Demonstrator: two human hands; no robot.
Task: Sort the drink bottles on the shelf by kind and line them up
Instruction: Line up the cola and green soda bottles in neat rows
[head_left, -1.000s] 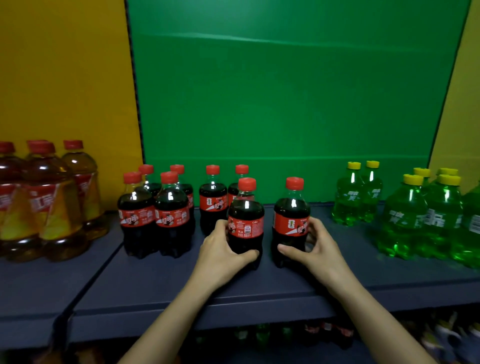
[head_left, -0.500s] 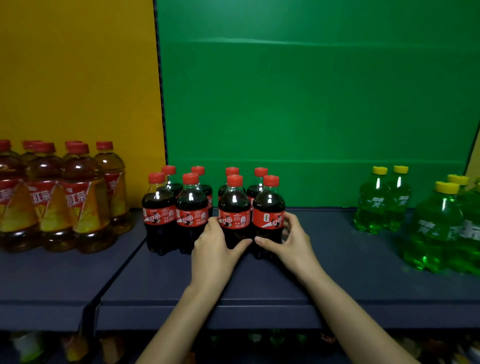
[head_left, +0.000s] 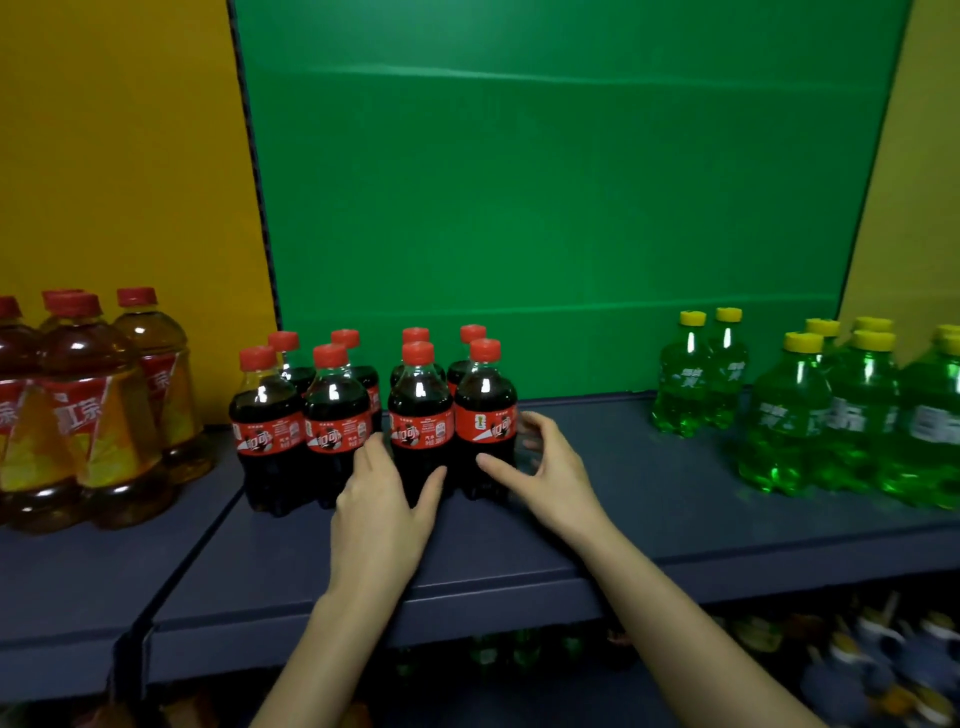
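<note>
Eight cola bottles (head_left: 337, 415) stand grouped; left hand (head_left: 382, 499) and right hand (head_left: 545, 467) each grip one in front.

Ahead of me a green panel (head_left: 545, 208) fills the back, with a crease across near its top. An orange panel (head_left: 119, 156) adjoins it on my left and a yellow panel (head_left: 924, 182) on my right. Low down lie blurred goods (head_left: 883, 660), which I cannot make out.

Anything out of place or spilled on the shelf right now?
Nothing tipped, spilled or mixed. Only oddity: two green bottles stand apart, left of the other green bottles, so that kind isn't one line. The cola bottles form a tidy block.
</note>
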